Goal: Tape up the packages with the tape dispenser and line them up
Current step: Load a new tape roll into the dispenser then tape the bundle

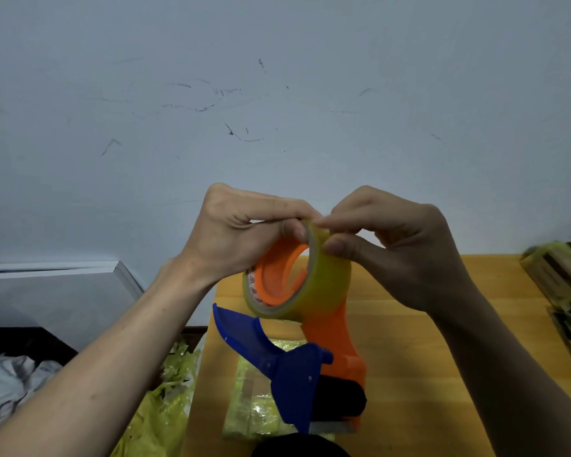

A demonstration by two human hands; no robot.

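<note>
An orange tape dispenser (335,341) with a blue guard is held up in the air above the wooden table (426,324), its yellowish tape roll (323,278) at the top. My left hand (244,232) grips the top edge of the roll with thumb and fingers. My right hand (393,245) pinches the tape's surface at the top of the roll, fingertips close to those of the left hand. Below the dispenser a package (254,400) wrapped in yellow-green film lies on the table, partly hidden by the blue guard.
More taped packages (561,275) lie at the table's right edge. A heap of yellow-green film (165,390) sits left of the table, with a white board (56,291) and crumpled cloth (7,380) beyond. A scuffed wall (277,94) stands behind.
</note>
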